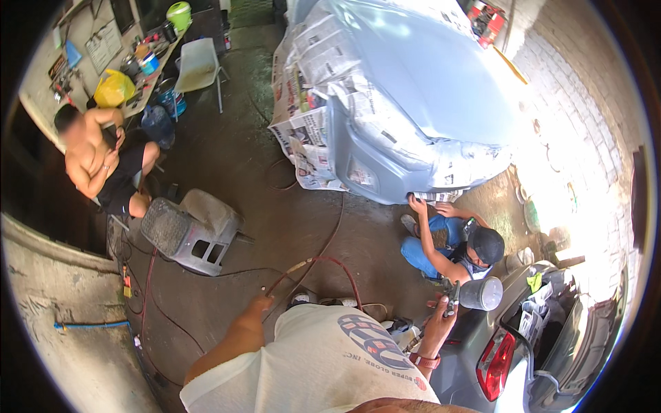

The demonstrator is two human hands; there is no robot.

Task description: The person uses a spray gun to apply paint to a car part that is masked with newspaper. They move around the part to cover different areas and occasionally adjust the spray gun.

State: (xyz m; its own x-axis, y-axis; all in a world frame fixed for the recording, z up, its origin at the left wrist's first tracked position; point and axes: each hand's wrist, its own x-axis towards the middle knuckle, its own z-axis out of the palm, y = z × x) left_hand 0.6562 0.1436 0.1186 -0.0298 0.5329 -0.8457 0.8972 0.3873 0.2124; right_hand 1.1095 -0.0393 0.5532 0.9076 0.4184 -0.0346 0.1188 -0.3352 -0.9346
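My right hand [438,323] grips a spray gun [452,297] with a grey cup [481,294], held out to the right above the grey car's rear. My left hand [259,303] is low at the left, closed at the end of a red air hose [344,267]; its fingers are partly hidden. From there the hose arches across in front of my white shirt [310,358]. Ahead stands a car body [420,76] in light grey-blue, its sides masked with newspaper [323,69]. A crouching co-worker [475,248] in a dark cap touches the masking at its lower edge.
A grey car [454,365] with its trunk raised stands close on my right. Plastic stools [193,230] and trailing hoses [148,296] lie to the left. Another person [103,158] sits by a cluttered workbench [148,89]; a white chair [198,65] stands near it.
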